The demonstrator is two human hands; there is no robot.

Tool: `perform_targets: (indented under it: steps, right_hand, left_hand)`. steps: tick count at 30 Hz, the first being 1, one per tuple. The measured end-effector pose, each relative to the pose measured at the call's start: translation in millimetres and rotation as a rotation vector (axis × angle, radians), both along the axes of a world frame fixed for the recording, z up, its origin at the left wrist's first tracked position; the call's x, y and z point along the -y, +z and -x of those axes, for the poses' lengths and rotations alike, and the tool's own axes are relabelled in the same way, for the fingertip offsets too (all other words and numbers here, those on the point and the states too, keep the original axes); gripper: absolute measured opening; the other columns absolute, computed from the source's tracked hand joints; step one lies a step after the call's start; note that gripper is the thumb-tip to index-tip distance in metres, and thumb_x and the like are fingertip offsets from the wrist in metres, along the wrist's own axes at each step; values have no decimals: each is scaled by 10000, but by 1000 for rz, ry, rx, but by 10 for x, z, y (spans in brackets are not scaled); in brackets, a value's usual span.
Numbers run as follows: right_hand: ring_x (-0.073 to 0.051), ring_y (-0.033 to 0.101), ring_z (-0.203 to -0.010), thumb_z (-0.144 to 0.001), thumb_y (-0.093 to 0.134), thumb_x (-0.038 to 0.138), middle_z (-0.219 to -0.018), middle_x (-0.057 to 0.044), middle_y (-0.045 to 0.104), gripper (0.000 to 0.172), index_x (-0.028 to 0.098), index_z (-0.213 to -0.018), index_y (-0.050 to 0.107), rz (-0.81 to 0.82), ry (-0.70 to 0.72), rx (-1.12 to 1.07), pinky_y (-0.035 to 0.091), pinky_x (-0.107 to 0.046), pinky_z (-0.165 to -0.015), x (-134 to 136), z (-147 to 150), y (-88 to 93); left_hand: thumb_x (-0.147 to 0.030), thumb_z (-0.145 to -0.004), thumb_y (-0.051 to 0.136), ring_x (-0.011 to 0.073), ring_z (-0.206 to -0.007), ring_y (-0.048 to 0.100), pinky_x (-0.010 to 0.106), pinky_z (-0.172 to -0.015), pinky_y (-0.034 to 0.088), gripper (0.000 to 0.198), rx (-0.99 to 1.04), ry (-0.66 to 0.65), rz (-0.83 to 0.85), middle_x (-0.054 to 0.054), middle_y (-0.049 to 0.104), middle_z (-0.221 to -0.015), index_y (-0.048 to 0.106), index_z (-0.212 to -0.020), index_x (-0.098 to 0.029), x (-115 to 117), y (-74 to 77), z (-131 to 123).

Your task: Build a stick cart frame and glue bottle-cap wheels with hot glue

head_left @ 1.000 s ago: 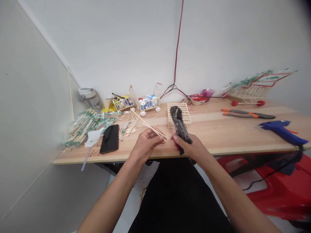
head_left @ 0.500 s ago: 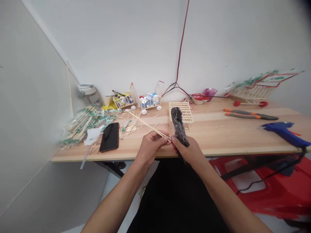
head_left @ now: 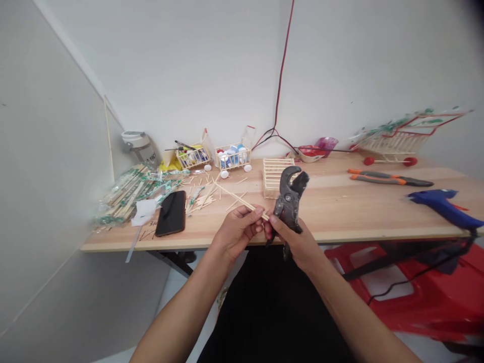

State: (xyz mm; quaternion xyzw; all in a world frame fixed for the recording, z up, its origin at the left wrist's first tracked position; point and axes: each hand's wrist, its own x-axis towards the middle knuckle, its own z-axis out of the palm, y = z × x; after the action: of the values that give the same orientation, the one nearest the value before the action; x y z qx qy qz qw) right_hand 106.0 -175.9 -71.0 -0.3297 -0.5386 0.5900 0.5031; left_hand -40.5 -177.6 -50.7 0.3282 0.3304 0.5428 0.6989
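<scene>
My left hand (head_left: 242,227) is closed in a pinch on thin wooden sticks (head_left: 238,197), which point up and to the left over the table. In my right hand (head_left: 295,237) is a black hand cutter (head_left: 290,196), its curved jaws apart and pointing up. The right thumb and fingertips also meet the near end of the sticks, beside the left fingertips. Behind the cutter stands a small slatted stick frame (head_left: 274,176), partly hidden by it. Loose cut sticks (head_left: 204,199) lie to the left of the hands.
A phone (head_left: 171,214) and wrapped chopsticks (head_left: 128,194) lie left on the wooden table (head_left: 333,217). Small stick carts (head_left: 233,157) stand at the back. To the right are orange-handled pliers (head_left: 389,178), a blue glue gun (head_left: 446,206) and a larger cart (head_left: 397,146). A red stool (head_left: 434,302) is below.
The cutter has turned and moved slightly right, so its jaws now show apart. The far ends of the sticks have drawn closer together and shifted right.
</scene>
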Motion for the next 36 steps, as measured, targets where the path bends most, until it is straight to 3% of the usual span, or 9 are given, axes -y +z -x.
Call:
perform_targets:
  steps: [5,10,20,23,27,31,36]
  right_hand:
    - [-117,529,-625,-884,646,433,-653,28,560,268,192,-781,593,-12,-6,-112,440,-248,-617,11,59,-90]
    - [-128,532,-622,-889,634,448,-650,21,563,285,187,-782,593,-3,-27,-90,439,-258,-609,14,62,-137]
    - [-141,522,-595,-874,594,486,-600,2,552,379,184,-647,561,-90,-148,228,426,-274,-596,40,42,-35]
    - [-140,519,-575,-849,608,494,-593,9,553,346,185,-697,573,-45,-192,243,426,-271,-581,63,55,-9]
    - [-143,520,-569,-831,612,505,-591,9,557,332,184,-752,585,-5,-196,257,430,-271,-572,105,66,32]
    - [-143,517,-579,-845,587,501,-587,7,543,338,190,-714,566,-50,-197,295,431,-274,-591,152,79,77]
    - [-145,515,-588,-861,571,484,-582,4,535,343,194,-679,544,-71,-202,346,426,-283,-610,186,92,88]
  left_hand:
    - [-366,-606,892,122,-521,597,254,-561,510,379,10,-55,-7,-30,542,-529,617,-678,-116,24,34,-38]
    - [-371,-628,879,106,-498,576,245,-544,496,374,-12,-35,-36,-14,566,-531,621,-656,-102,22,20,-37]
    - [-351,-588,892,51,-507,521,178,-542,418,373,-114,138,-43,-10,602,-592,674,-736,-88,31,-22,-50]
    - [-389,-636,863,53,-501,511,173,-531,404,396,-99,180,-48,-24,572,-556,694,-834,-90,21,-18,-20]
    - [-355,-581,896,49,-515,508,165,-510,404,415,-54,260,-55,-19,586,-590,690,-817,-82,-23,26,47]
    - [-357,-608,881,48,-546,546,165,-520,437,404,-51,272,-67,41,680,-755,693,-831,-77,-41,41,102]
    - [-377,-655,851,57,-522,556,154,-472,405,397,-46,250,-64,63,703,-762,689,-860,-78,-18,22,131]
